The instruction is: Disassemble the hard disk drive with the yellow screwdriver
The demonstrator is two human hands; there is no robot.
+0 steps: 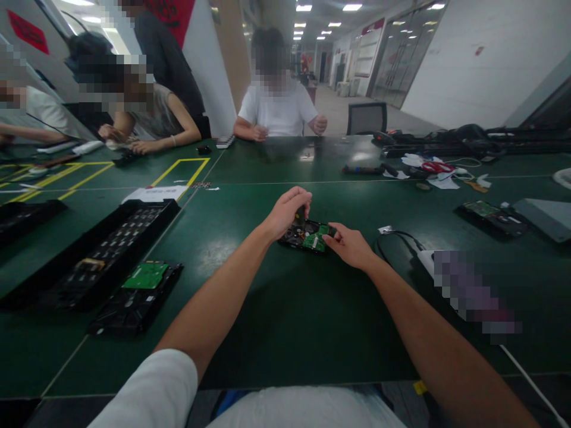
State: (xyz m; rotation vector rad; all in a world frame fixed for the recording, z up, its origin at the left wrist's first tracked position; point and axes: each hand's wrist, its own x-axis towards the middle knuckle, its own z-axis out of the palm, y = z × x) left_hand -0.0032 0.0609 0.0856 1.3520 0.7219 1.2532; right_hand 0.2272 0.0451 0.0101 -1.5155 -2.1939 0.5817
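A black hard drive (307, 236) with a green circuit board on top lies on the dark green table (276, 309) straight ahead of me. My left hand (288, 209) hovers over its far left end with the fingers curled round a small dark tool that points down at the drive. My right hand (350, 244) pinches the drive's right edge and rests on the table.
At the left lie a second drive with a green board (138, 294) and a long black tray (96, 252). A cable and white power strip (422, 252) sit to the right, another drive (491, 217) beyond. Other people sit along the far side.
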